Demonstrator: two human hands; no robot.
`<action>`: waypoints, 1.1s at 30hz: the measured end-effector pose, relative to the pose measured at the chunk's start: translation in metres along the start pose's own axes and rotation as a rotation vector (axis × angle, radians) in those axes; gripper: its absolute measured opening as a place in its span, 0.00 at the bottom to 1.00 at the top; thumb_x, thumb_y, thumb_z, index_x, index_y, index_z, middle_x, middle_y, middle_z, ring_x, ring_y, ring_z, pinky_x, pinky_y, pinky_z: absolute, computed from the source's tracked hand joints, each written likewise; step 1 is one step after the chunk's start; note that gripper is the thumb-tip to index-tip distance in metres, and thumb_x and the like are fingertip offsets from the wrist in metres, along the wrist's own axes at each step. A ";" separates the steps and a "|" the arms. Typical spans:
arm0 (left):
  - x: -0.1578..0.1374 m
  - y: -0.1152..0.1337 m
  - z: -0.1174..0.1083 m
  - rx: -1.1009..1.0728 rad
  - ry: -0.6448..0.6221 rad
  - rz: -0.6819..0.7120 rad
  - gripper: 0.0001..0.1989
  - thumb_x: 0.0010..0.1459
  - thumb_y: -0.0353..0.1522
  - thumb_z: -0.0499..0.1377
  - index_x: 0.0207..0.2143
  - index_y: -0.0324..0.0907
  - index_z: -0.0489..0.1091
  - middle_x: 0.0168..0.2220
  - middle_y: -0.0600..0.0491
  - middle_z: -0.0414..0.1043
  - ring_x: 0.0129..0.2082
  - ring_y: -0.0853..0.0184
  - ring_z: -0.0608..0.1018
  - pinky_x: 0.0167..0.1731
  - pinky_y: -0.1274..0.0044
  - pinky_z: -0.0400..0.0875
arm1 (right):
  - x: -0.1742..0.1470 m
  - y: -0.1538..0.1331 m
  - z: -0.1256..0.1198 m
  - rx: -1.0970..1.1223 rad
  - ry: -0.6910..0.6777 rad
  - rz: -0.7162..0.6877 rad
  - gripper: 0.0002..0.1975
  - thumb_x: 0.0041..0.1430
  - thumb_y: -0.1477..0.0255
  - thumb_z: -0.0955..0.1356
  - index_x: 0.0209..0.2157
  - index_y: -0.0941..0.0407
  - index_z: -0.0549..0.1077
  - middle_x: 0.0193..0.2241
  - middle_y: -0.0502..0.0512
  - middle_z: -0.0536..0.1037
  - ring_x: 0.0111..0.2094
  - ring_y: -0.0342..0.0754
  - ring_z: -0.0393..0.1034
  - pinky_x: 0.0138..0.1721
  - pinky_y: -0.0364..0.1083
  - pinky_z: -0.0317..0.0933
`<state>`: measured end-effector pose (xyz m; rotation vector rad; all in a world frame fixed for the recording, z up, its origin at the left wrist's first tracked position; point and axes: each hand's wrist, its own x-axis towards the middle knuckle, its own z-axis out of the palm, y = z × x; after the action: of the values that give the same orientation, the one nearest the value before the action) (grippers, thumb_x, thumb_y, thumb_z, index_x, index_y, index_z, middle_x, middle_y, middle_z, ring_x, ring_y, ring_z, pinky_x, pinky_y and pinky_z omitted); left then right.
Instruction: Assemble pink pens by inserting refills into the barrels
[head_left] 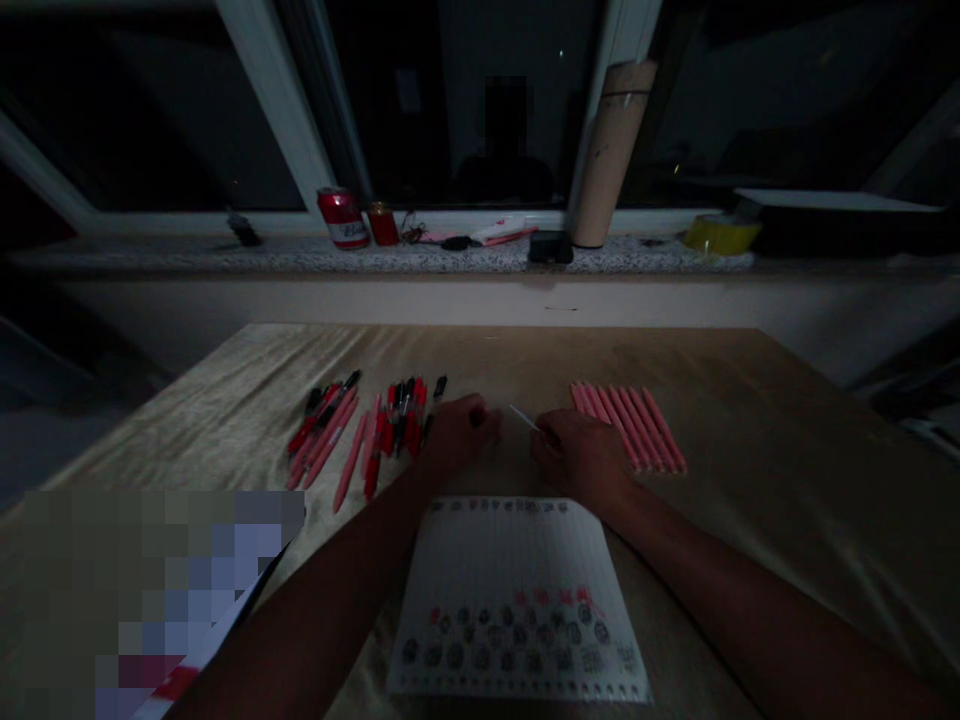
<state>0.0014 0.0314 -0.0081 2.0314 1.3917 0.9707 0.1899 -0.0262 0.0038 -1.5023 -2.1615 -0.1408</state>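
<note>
Above the top edge of a lined notepad page (510,555), my two hands are close together but apart. My left hand (459,432) is closed, its fingertips slightly blurred; what it holds, if anything, I cannot make out. My right hand (581,450) is closed on a thin pale stick (524,416), which points up and left toward the left hand. Just right of that hand lies a neat row of pink pens (637,425). Left of my left hand are red and black pens (401,415) and a looser pile of pink, red and black pens (322,430).
Rows of dark and red scribbled circles mark the page. A tan cloth covers the table (750,560). Behind, the windowsill (450,262) carries a red can (343,218), a small red jar (383,224), a tall pinkish cylinder (613,155) and yellow tape (716,235).
</note>
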 end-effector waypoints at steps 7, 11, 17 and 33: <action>-0.002 0.001 0.004 0.198 -0.028 0.103 0.12 0.52 0.38 0.56 0.21 0.40 0.63 0.19 0.58 0.64 0.21 0.72 0.66 0.23 0.79 0.56 | -0.001 -0.001 0.000 0.000 0.014 0.004 0.07 0.57 0.70 0.62 0.30 0.56 0.71 0.24 0.51 0.73 0.26 0.44 0.65 0.28 0.43 0.49; -0.002 0.004 0.000 0.148 0.063 0.110 0.13 0.53 0.40 0.56 0.22 0.40 0.63 0.19 0.58 0.65 0.20 0.72 0.67 0.22 0.80 0.57 | -0.001 -0.001 -0.001 0.011 0.014 -0.004 0.07 0.57 0.70 0.62 0.29 0.56 0.70 0.24 0.52 0.73 0.26 0.44 0.65 0.28 0.42 0.50; -0.008 0.010 -0.008 0.002 0.267 0.219 0.13 0.59 0.40 0.48 0.28 0.41 0.62 0.23 0.55 0.68 0.23 0.71 0.69 0.25 0.78 0.61 | -0.001 0.000 0.000 0.020 0.021 -0.012 0.08 0.57 0.70 0.61 0.29 0.57 0.70 0.24 0.51 0.73 0.25 0.43 0.64 0.28 0.42 0.50; -0.001 0.006 -0.002 0.492 -0.128 0.094 0.16 0.62 0.40 0.45 0.31 0.41 0.66 0.26 0.51 0.72 0.27 0.66 0.74 0.27 0.77 0.60 | -0.001 0.000 0.000 0.039 0.012 -0.014 0.07 0.57 0.71 0.62 0.31 0.57 0.71 0.25 0.52 0.73 0.26 0.44 0.65 0.29 0.42 0.52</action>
<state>0.0034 0.0280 -0.0026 2.4810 1.5909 0.5530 0.1901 -0.0275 0.0034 -1.4614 -2.1532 -0.1114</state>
